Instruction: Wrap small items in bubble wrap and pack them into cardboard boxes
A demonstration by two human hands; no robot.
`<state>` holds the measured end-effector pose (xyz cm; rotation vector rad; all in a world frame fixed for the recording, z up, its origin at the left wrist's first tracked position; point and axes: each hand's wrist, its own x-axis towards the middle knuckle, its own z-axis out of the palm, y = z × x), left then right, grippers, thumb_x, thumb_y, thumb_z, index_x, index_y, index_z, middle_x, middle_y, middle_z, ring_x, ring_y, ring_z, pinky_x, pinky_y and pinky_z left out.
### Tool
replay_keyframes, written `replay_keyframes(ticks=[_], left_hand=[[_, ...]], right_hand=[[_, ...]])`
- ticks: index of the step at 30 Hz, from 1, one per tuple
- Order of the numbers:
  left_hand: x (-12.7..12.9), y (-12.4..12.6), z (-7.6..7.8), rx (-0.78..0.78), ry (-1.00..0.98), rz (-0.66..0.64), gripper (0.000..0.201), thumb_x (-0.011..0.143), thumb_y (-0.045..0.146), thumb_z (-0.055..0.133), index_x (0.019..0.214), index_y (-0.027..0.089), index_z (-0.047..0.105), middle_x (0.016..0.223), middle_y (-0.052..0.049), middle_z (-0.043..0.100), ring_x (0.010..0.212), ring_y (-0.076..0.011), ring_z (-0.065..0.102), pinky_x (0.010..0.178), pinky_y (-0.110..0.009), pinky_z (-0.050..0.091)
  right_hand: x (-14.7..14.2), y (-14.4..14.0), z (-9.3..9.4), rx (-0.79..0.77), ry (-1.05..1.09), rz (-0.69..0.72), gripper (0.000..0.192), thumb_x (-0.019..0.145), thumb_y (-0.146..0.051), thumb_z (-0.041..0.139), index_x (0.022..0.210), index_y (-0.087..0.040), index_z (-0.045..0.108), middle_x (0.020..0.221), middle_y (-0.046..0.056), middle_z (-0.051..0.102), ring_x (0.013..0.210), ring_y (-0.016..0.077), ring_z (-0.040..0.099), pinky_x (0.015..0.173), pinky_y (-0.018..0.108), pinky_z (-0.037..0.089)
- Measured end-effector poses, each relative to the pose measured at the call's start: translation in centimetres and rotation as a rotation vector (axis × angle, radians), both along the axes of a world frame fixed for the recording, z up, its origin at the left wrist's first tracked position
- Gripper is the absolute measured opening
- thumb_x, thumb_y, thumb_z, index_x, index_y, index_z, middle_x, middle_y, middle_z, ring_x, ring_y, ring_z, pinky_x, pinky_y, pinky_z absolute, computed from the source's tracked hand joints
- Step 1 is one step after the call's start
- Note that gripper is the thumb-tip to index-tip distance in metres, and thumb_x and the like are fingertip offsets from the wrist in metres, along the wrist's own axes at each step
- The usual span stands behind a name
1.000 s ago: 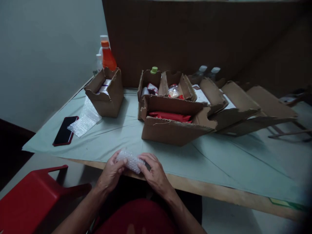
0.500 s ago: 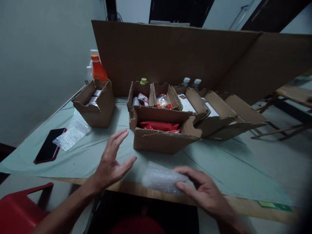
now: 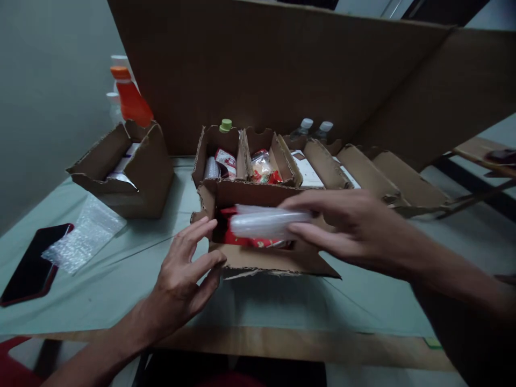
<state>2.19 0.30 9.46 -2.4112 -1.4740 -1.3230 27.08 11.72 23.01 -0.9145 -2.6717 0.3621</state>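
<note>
Head view: right hand [image 3: 355, 228] is pinching 1 bubble-wrapped bundle [image 3: 266, 223] over the front cardboard box [image 3: 258, 258] (red packets inside); left hand [image 3: 189, 269], fingers spread, is bracing it. Lowering needs a clear slot.

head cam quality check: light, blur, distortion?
Head view: dim, flat light, soft shadows under the boxes. Right hand and its wrapped bundle slightly motion-blurred; left hand sharper. Wide-angle stretch at edges, backboard lines bowed. Corners vignetted; no glare.
</note>
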Motion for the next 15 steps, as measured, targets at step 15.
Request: replay_keyframes(ticks=[15], left_hand=[[0.4,0.4,-0.5,0.02,-0.083,-0.005,0.025,0.083,0.0,0.063,0.102,0.017,0.064,0.153,-0.017,0.041,0.141,-0.0315,0.046,0.112,-0.049,0.047]], right_hand=[[-13.5,2.9,-6.2,-0.138,-0.543,-0.046,0.026,0.09,-0.019,0.056,0.105,-0.011,0.076,0.1,0.02,0.077,0.095,0.031,0.074,0.072,0.033,0.051]])
